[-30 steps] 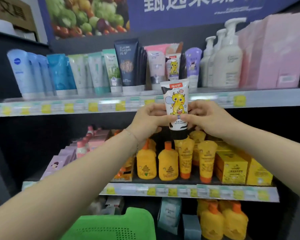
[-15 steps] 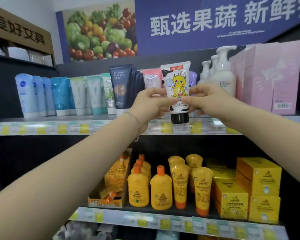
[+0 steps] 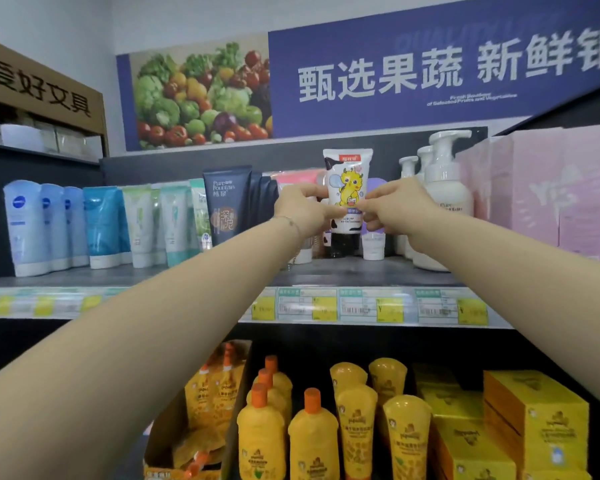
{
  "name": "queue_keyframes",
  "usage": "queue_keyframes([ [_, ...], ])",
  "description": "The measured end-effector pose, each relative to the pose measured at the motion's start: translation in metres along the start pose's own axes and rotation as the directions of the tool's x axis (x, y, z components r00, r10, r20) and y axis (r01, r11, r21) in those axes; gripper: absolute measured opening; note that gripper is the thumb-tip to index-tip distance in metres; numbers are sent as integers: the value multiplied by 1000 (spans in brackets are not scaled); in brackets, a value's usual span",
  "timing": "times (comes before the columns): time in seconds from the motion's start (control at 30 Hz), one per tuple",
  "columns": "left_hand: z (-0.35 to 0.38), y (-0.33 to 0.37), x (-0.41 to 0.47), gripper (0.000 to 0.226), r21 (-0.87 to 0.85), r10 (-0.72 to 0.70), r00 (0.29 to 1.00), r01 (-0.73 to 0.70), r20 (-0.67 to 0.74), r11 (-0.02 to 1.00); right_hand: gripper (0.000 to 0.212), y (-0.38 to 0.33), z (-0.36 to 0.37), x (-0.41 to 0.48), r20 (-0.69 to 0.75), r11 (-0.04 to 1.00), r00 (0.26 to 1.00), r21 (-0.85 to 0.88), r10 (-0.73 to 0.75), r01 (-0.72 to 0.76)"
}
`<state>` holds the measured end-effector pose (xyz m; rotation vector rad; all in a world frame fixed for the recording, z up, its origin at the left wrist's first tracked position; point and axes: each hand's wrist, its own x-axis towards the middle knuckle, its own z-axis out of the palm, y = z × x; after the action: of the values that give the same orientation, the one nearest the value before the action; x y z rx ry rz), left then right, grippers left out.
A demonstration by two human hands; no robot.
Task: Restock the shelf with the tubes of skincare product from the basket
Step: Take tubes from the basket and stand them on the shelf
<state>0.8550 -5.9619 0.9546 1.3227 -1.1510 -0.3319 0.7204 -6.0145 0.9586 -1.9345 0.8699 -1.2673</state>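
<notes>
Now left hand (image 3: 305, 211) and right hand (image 3: 392, 209) pinch the tube (image 3: 347, 181) upright on the shelf (image 3: 187, 275); released tilted, it could topple the purple tube (image 3: 373, 245) at its three o'clock.

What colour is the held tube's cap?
Black. The cap points down, below the white tube with its yellow cartoon creature. Shows in the head view.
</notes>
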Motion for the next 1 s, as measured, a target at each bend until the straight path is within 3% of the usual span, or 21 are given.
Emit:
queue_keyframes([
  [0.1, 9, -8, 17, 19, 119, 13, 1000, -14, 4, 993, 17, 5, 11, 19, 29, 992, 992, -35, 120, -119],
  [0.2, 16, -17, 31, 22, 267, -1, 1000, 0, 2, 964, 16, 11, 22, 31, 23, 978, 978, -8, 206, -206],
  [0.3, 20, -26, 44, 28, 349, -34, 999, 35, -10, 937, 17, 17, 31, 37, 31, 978, 977, 5, 210, -211],
  [0.6, 29, -36, 50, 7, 488, -84, 996, 57, 34, 871, 21, 22, 38, 45, 84, 975, 972, -6, 220, -220],
  [0.77, 30, -36, 49, 30, 522, -135, 989, 82, 64, 849, 21, 24, 39, 47, 86, 970, 966, -8, 243, -243],
  [1.0, 27, -28, 45, 29, 566, -162, 983, 87, 84, 820, 9, 28, 42, 47, 95, 972, 968, -54, 231, -227],
])
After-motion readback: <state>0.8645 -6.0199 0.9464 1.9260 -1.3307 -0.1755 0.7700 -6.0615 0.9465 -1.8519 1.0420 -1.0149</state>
